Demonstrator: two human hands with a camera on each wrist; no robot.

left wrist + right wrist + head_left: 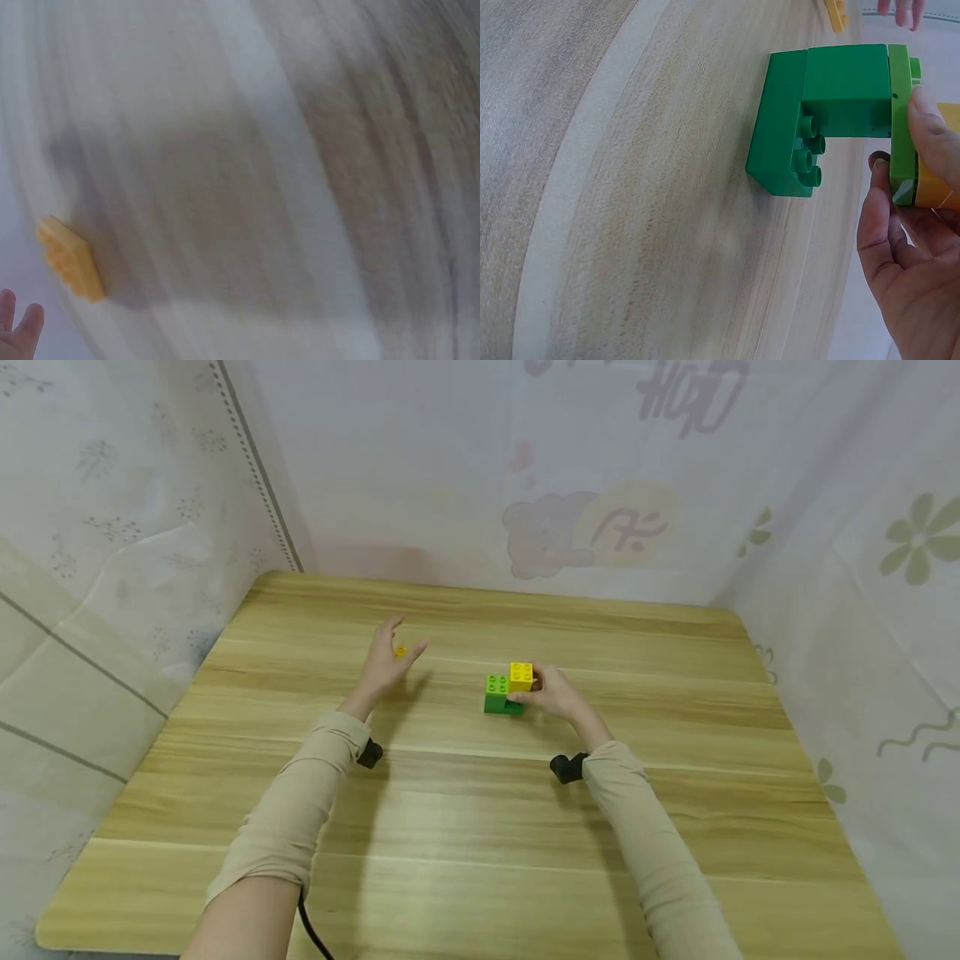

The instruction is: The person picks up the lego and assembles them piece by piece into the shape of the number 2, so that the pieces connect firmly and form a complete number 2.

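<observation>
A small toy-brick build (495, 702) stands on the table. In the right wrist view it has a dark green studded base (772, 124), a green block (847, 82) on one end, and a light green plate (901, 112) across the top, overhanging the base. On that overhang sits a yellow block (521, 673). My right hand (555, 692) pinches the yellow block and plate edge between thumb and fingers. Farther left, my left hand (384, 667) is spread, thumb apart from fingers, around a loose yellow brick (73, 259) without visibly gripping it.
The wood-grain table (465, 827) has patterned cloth (420, 460) hanging behind it and at both sides. Black wrist devices (568, 768) sit at both cuffs. A black cable (311, 927) hangs by the left forearm.
</observation>
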